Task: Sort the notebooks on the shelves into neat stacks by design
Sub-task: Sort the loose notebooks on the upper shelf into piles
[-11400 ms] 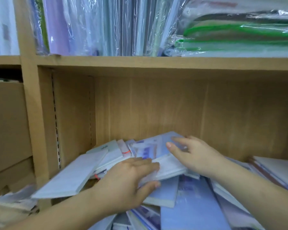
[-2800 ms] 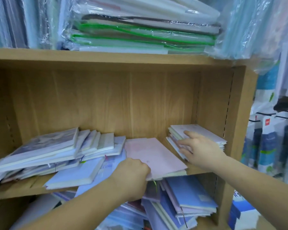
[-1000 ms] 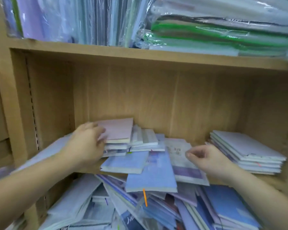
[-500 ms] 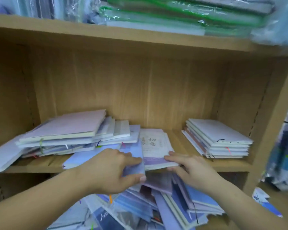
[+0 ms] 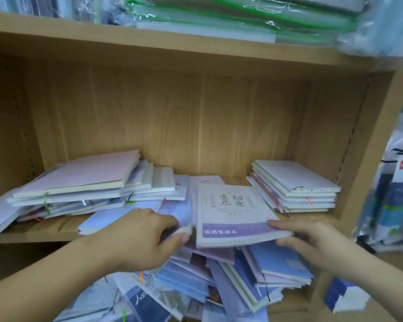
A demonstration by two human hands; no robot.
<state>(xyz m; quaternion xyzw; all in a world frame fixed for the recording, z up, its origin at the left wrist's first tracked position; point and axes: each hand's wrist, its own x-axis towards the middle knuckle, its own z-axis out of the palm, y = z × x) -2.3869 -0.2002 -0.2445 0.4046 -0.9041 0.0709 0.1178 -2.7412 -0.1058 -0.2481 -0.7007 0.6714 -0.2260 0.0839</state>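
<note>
– So, what are the hands doing?
– Left hand [image 5: 140, 238] is curled round the near edge of a pale lavender-blue softcover notebook [image 5: 177, 212], thumb under, fingers over. Right hand [image 5: 316, 242] pinches the near right corner of a white paper-covered notebook with black brush characters and a purple band [image 5: 230, 205], with one finger on top and the rest beneath.
– Why grip them at the near edge?
– Both overhang the front lip of the light wooden shelf board [image 5: 44, 237], so that edge is the easiest to get hold of. They lie side by side and touching, two different designs. My guess is they're being separated.
– Where would they go?
– The white one may suit the squared-up stack of white notebooks [image 5: 293, 175] at the right end, just beside it, though I can't read those covers. At the left, the slumped, fanned heap topped by a pink notebook [image 5: 84, 173] needs sorting.
– And further out?
– Below is a loose jumble of blue and purple notebooks [image 5: 275, 259] on the lower shelf, with neither hand on it. Above are plastic-wrapped green-edged folders [image 5: 230, 10]. It's early in the task, I'd say.
</note>
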